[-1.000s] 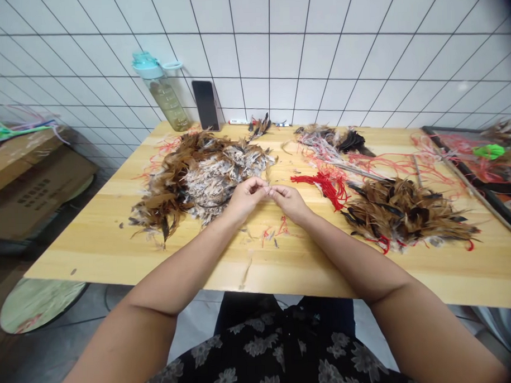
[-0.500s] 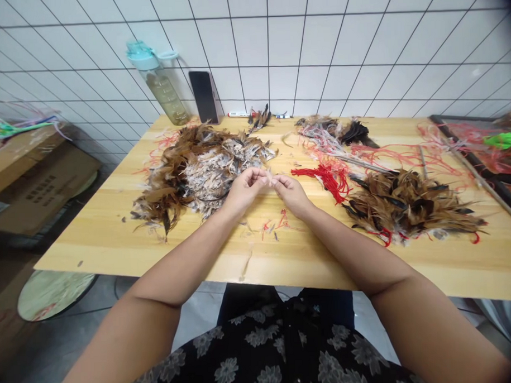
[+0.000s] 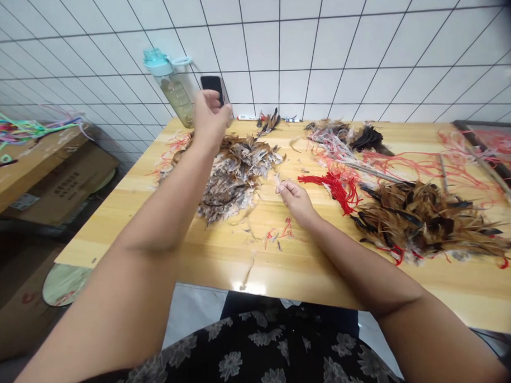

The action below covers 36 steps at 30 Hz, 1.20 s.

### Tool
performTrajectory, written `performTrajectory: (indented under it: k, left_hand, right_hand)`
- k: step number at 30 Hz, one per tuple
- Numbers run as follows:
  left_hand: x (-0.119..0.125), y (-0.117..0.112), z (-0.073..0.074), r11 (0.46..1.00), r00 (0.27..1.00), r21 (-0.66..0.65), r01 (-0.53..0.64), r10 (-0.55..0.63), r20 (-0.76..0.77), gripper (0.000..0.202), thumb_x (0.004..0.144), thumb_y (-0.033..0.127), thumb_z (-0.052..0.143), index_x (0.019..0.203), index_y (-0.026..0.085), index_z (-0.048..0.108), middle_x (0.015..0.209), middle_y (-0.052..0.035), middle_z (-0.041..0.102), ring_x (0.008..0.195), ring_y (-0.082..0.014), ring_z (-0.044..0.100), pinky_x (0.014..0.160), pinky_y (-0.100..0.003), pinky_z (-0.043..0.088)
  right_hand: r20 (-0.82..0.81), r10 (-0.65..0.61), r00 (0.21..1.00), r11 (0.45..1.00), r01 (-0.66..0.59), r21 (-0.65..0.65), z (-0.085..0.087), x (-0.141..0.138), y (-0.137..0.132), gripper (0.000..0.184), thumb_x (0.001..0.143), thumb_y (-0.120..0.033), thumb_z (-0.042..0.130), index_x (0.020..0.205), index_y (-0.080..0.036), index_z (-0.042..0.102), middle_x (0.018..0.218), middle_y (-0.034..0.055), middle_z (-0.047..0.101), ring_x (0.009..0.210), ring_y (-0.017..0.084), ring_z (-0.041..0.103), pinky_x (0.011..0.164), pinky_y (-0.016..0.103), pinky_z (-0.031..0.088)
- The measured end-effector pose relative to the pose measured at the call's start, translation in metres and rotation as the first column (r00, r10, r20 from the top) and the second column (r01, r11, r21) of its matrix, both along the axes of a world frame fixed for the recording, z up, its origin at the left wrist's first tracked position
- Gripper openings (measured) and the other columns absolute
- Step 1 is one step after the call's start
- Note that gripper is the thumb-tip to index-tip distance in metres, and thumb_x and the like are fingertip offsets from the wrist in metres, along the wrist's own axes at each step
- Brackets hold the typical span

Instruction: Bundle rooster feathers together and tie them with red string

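My left hand (image 3: 211,116) is raised at the back of the table, in front of the dark phone (image 3: 212,87). Its fingers are loosely curled and the thumb is apart, with nothing visible between them; whether it touches the phone I cannot tell. Over the middle of the table, my right hand (image 3: 296,198) pinches a small pale feather (image 3: 277,179) between thumb and fingertips. Left of it lies a heap of brown and grey-white feathers (image 3: 228,187), partly behind my left forearm. A bundle of red strings (image 3: 339,189) rests just right of my right hand.
A brown feather bunch (image 3: 428,219) lies at the right, with pink strings (image 3: 405,158) behind it. A bottle with a turquoise lid (image 3: 174,94) leans by the tiled wall. Markers (image 3: 248,118) lie along the back edge. Cardboard boxes (image 3: 62,187) stand at the left.
My left hand has left my right hand and moved up and left to the phone. My right hand stays near the middle, still pinching the pale feather. The view has shifted slightly.
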<state>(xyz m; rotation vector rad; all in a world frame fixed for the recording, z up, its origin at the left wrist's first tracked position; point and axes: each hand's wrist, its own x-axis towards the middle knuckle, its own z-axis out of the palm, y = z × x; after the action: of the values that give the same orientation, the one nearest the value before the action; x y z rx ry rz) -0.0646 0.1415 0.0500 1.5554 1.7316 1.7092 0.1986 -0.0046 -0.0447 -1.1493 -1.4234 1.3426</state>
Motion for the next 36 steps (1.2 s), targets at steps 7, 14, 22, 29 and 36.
performTrajectory:
  k: [7, 14, 22, 29, 36]
  left_hand:
    - [-0.036, 0.092, 0.020, 0.904, 0.947, -0.284, -0.321, 0.295, -0.130, 0.101, 0.099, 0.006, 0.106, 0.178, 0.000, 0.042, 0.185, -0.0249, 0.054, 0.175, -0.0338, 0.050, 0.149, -0.054, 0.030]
    - [-0.033, 0.147, 0.001, 0.873, 0.939, -0.350, -0.340, 0.295, -0.175, 0.116, 0.113, 0.010, 0.097, 0.193, 0.004, 0.014, 0.190, -0.0276, 0.047, 0.175, -0.0287, 0.048, 0.147, -0.045, 0.023]
    - [-0.045, 0.177, -0.007, 0.860, 0.933, -0.363, -0.358, 0.345, -0.102, 0.119, 0.109, -0.005, 0.094, 0.194, 0.011, 0.011, 0.178, -0.0173, 0.058, 0.149, -0.0175, 0.059, 0.133, -0.036, 0.034]
    - [-0.043, 0.180, -0.012, 0.896, 0.943, -0.296, -0.332, 0.328, -0.062, 0.115, 0.104, -0.013, 0.095, 0.190, 0.008, 0.020, 0.170, -0.0169, 0.059, 0.141, -0.0203, 0.055, 0.131, -0.039, 0.029]
    - [-0.047, 0.180, -0.015, 0.865, 0.934, -0.352, -0.357, 0.325, -0.149, 0.108, 0.116, -0.003, 0.087, 0.190, 0.007, 0.008, 0.174, -0.0196, 0.056, 0.150, -0.0216, 0.053, 0.138, -0.044, 0.025]
  right_hand:
    - [0.103, 0.021, 0.994, 1.000, -0.020, -0.010, 0.007, 0.002, -0.002, 0.048, 0.076, -0.075, 0.053, 0.081, -0.028, 0.059, 0.079, 0.0017, 0.054, 0.082, 0.021, 0.051, 0.087, 0.039, 0.039]
    - [0.147, 0.064, 0.987, 0.998, -0.066, 0.010, 0.004, 0.008, 0.001, 0.044, 0.087, -0.072, 0.053, 0.081, -0.029, 0.058, 0.081, 0.0039, 0.057, 0.084, 0.022, 0.054, 0.087, 0.039, 0.044]
    - [0.184, 0.080, 0.980, 0.988, -0.103, 0.117, -0.005, 0.011, -0.003, 0.039, 0.099, -0.061, 0.055, 0.082, -0.026, 0.060, 0.082, 0.0053, 0.068, 0.081, 0.020, 0.061, 0.080, 0.035, 0.045]
    - [0.213, 0.087, 0.973, 0.982, -0.120, 0.147, -0.005, 0.012, -0.004, 0.036, 0.101, -0.056, 0.056, 0.081, -0.027, 0.061, 0.081, 0.0060, 0.071, 0.079, 0.020, 0.063, 0.079, 0.035, 0.046]
    - [0.212, 0.092, 0.973, 0.985, -0.120, 0.123, -0.001, 0.012, -0.003, 0.037, 0.099, -0.058, 0.056, 0.081, -0.027, 0.060, 0.081, 0.0064, 0.070, 0.079, 0.021, 0.062, 0.079, 0.035, 0.045]
